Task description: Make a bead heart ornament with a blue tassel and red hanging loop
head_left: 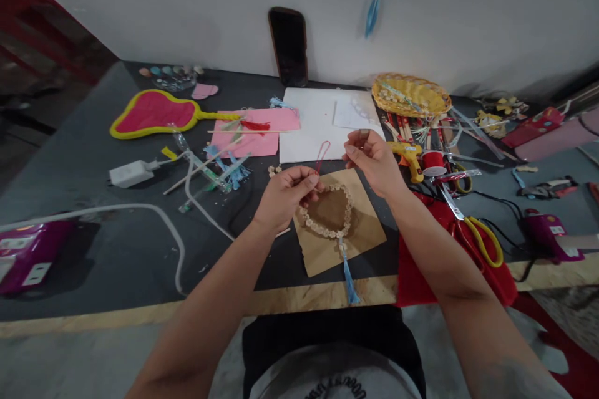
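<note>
My left hand [289,192] is closed in a pinch on a thin red cord [322,151], whose loop stands up above the fingertips. Just below those fingers, a ring of pale flower-shaped beads [348,212] lies on a brown paper square [313,255]. From its lower end hangs a light blue tassel [349,280], which reaches over the table edge. To the right, my right hand [372,159] is raised with thumb and fingers pressed together; anything between them is too small to make out. Part of the bead ring is hidden behind my left fingers.
Behind the hands lie white sheets [304,131] and pink paper [257,143]. A yellow glue gun [408,156], red thread spool [433,163] and yellow-handled scissors [486,240] crowd the right, near a wicker basket [412,106]. Leftward are a pink hand-fan [156,113] and white cable [173,230].
</note>
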### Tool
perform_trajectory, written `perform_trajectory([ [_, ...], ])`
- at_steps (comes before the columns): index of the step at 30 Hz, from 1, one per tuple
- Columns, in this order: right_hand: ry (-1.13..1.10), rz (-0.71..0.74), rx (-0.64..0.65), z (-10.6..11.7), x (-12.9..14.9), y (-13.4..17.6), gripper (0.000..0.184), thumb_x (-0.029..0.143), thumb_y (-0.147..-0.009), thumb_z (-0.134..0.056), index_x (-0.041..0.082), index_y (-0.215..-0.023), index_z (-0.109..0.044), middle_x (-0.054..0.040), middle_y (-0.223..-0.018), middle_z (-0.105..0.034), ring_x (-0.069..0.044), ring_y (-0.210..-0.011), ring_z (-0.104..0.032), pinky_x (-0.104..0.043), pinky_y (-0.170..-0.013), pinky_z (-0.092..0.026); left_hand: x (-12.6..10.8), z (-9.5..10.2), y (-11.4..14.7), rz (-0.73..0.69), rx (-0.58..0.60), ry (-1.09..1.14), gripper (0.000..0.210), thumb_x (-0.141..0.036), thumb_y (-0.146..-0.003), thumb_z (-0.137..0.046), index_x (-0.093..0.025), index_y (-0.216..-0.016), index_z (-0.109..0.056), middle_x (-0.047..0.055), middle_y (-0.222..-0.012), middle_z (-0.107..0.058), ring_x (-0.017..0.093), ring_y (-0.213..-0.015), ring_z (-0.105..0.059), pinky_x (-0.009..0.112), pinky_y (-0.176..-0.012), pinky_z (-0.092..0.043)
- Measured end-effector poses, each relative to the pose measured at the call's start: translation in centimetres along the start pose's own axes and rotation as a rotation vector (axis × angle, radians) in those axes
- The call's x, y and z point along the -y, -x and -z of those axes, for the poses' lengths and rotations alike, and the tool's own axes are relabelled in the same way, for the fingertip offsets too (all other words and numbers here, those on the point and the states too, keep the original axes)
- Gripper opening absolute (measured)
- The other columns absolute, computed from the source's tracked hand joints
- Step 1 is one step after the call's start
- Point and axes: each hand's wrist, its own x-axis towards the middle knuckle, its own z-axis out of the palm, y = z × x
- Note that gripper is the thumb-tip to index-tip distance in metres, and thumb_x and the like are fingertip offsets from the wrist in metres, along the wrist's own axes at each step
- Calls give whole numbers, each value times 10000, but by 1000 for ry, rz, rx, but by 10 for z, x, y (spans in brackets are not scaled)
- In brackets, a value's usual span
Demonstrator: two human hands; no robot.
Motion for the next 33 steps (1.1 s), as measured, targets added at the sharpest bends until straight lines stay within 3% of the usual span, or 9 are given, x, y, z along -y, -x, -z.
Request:
perform_trajectory([
  [2,60,13,-7,1,1,2,316,402,-739,-780,208,-895,-585,34,-808,-580,-79,-643,-529,-203,-548,-464,0,0,-1,-10,-57,98,399,-496,-640,-840,-173,-772,-646,10,-740,-690,76,-524,-544,186,-449,-367],
  [4,128,-9,83,-1,2,7,248,370,-748,-769,187,-844,-631,35,-746,-589,-77,-612,-498,-209,-544,-436,0,0,-3,-19,-86,145,414,-489,-612,-865,-175,-774,-648,3,-729,-688,75,-521,-543,185,-452,-370],
  [8,119,-81,272,-16,3,19,267,378,-753,-768,175,-914,-704,3,-819,-696,-102,-700,-594,-243,-674,-495,3,-2,-2,-25,-88,150,415,-471,-591,-893,-160,-773,-687,6,-684,-691,77,-515,-557,176,-441,-379],
  [11,30,-87,259,-25,0,24,283,420,-752,-769,174,-865,-686,2,-802,-700,-108,-705,-629,-250,-697,-514,2,-4,1,22,-34,174,408,-456,-586,-906,-140,-759,-715,15,-686,-700,72,-510,-559,167,-433,-401],
  [18,-58,-180,279,-25,-2,26,389,528,-771,-763,177,-846,-614,36,-657,-623,-71,-534,-537,-195,-501,-418,-9,-3,5,232,103,351,385,-331,-516,-957,-106,-742,-741,37,-692,-714,49,-497,-545,140,-428,-445],
  [25,-71,-150,258,-29,1,28,427,567,-764,-764,183,-836,-593,48,-623,-607,-64,-505,-503,-197,-487,-409,-6,-1,3,264,119,430,272,-202,-580,-928,-93,-723,-725,40,-675,-708,31,-480,-538,114,-431,-462],
  [33,-50,-101,249,-32,0,30,414,561,-772,-753,189,-846,-589,47,-646,-592,-73,-553,-548,-197,-512,-420,-6,-1,2,255,125,477,340,-246,-540,-955,-90,-722,-714,34,-687,-701,32,-475,-533,113,-394,-432],
])
